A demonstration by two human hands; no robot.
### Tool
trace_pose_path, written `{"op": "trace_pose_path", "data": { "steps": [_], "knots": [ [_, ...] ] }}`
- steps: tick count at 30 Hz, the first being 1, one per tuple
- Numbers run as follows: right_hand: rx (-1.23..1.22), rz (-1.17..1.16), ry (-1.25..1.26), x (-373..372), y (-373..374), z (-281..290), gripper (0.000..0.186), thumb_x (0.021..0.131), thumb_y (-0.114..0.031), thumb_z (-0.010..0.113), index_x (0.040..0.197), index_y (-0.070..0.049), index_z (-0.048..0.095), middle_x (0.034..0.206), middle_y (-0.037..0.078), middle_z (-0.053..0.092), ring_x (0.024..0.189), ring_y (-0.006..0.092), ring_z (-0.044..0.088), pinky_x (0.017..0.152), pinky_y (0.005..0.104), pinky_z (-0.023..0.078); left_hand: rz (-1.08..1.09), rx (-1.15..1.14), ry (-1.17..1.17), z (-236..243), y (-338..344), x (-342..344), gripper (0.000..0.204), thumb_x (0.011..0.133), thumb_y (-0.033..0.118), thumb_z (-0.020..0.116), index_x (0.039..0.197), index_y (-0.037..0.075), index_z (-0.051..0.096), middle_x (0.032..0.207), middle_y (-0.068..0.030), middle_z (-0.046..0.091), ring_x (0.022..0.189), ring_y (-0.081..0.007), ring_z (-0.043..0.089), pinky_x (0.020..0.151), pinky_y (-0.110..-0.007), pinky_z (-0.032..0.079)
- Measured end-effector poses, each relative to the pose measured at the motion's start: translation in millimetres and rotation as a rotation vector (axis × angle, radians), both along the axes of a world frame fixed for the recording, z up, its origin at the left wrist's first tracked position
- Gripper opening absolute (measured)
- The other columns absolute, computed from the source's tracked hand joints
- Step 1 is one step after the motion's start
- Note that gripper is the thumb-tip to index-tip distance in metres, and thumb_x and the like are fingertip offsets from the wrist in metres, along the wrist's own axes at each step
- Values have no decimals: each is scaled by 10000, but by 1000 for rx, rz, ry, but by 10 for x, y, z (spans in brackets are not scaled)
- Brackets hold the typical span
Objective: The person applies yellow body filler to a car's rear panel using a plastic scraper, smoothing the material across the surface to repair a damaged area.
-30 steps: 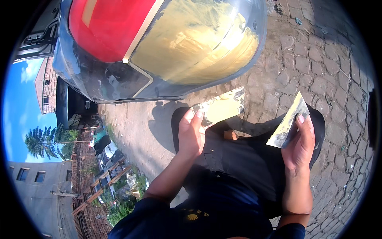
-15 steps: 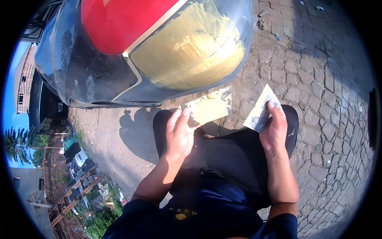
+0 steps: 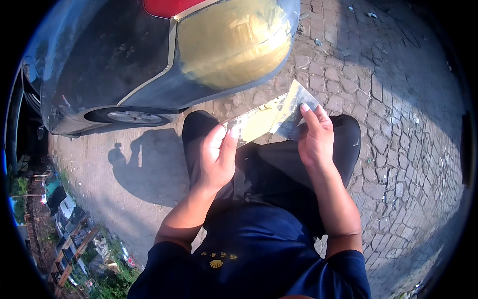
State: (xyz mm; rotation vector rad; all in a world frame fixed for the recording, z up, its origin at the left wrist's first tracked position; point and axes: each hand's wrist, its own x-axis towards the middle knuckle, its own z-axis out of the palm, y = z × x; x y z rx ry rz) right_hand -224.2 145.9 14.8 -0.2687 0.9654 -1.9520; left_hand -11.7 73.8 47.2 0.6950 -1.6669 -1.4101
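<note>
My left hand (image 3: 218,158) grips a thin flat putty board (image 3: 253,125) by its left end, thumb on top. Pale yellow putty covers much of its face, with grey smears near the edges. Between the thumb and fingers of my right hand (image 3: 317,140) is a flat putty spreader (image 3: 295,107), grey-smeared with a yellowish edge. That edge lies against or over the right end of the board; exact contact cannot be made out. Both are held above my lap. Beyond them is the car's rear corner, with a wide patch of yellow filler (image 3: 231,47) on it.
The dark car body (image 3: 114,55) has a pale strip along a panel edge, a red lamp (image 3: 172,6) and a wheel (image 3: 134,117) low at the left. Stone paving (image 3: 393,144) spreads to the right. Clutter and greenery (image 3: 99,254) lie at the lower left.
My right hand has moved left, bringing the spreader from apart to the putty board's right end. The view has shifted, so the car's wheel now shows.
</note>
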Motion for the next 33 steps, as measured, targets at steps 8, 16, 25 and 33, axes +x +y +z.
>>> {"op": "trace_pose_path", "data": {
  "steps": [8, 16, 25, 33],
  "knots": [
    [74, 163, 287, 420, 78, 197, 73, 1017, -91, 691, 1008, -22, 666, 911, -13, 676, 822, 38, 573, 761, 216, 462, -91, -170, -306, 263, 86, 202, 287, 1071, 115, 561, 1248, -94, 648, 881, -111, 742, 797, -95, 648, 739, -270, 530],
    [-239, -187, 576, 269, 289, 640, 112, 1046, -54, 598, 1083, 40, 649, 1017, 51, 663, 886, 100, 580, 854, 262, 469, -79, -23, -367, 66, 131, 525, 213, 1088, 153, 574, 1127, -38, 661, 818, -53, 685, 751, -72, 592, 680, -286, 477],
    [-173, 53, 845, 491, 463, 419, 300, 1056, -162, 565, 1142, 105, 672, 1049, 115, 661, 926, 174, 593, 830, 296, 452, 49, 148, 79, 33, 256, 624, 349, 1113, 275, 554, 889, 17, 479, 739, 61, 351, 717, -40, 340, 594, -289, 316],
    [-72, -76, 741, 299, 634, 364, 245, 1097, -159, 517, 1148, 27, 668, 1042, 100, 702, 895, 177, 647, 826, 304, 502, -57, 255, 51, 52, 398, 783, 241, 1126, 233, 531, 981, 45, 566, 816, 91, 427, 732, -3, 344, 613, -220, 314]
  ]
}}
